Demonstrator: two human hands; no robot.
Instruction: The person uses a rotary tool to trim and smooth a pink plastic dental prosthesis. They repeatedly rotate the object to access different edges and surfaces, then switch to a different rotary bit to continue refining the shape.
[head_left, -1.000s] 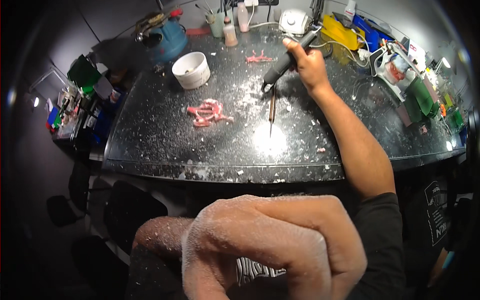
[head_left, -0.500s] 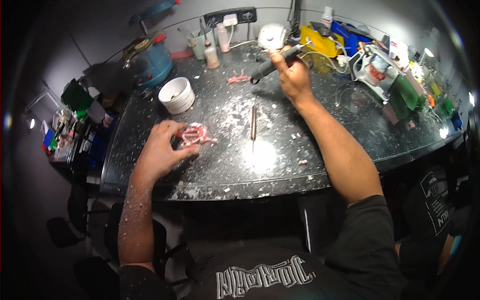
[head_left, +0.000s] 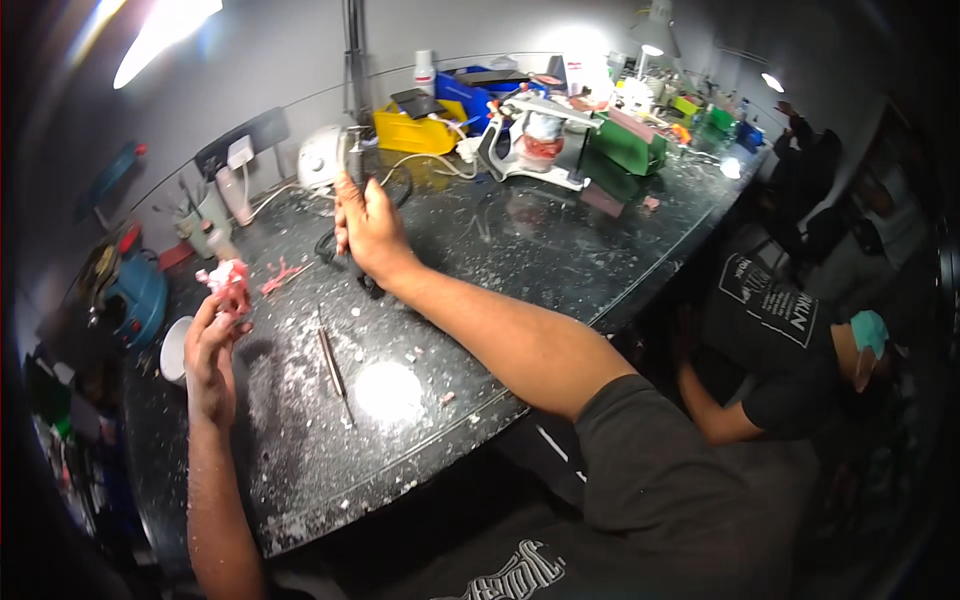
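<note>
Desk, black-topped (head_left: pixel 560 265): carrying pale dust and shavings, its far edge running along the wall.

Articulator, white, with mounted pink-and-white model (head_left: pixel 541 148): standing near the far edge.

Blue round-bodied bench machine (head_left: pixel 140 297): occupying the far left corner.

Yellow parts bin (head_left: pixel 412 131): sitting by the far edge, left of the articulator.

Right hand (head_left: pixel 375 235): hanging over the desk towards its far edge, fingers curling closed around a black handpiece (head_left: pixel 356 158).

Left hand (head_left: pixel 211 350): rising over the desk's left side, fingers bending partly in and pinching a pink-and-white piece.

White bowl (head_left: pixel 175 350): sitting near the left edge, the left hand partly hiding it.

Slim carving instrument (head_left: pixel 331 362): lying with its thin end pointing towards the near edge.

Pink-and-white piece (head_left: pixel 232 284): being held above the desk.

Risk, as judged: the piece is perhaps resting on too slight a hold; dusty fingertips could be letting it slip, or overpressing and cracking its thin parts.

Placement: the piece is projecting upward beyond the left fingertips, touching them at its lower part, well clear of the palm.
</note>
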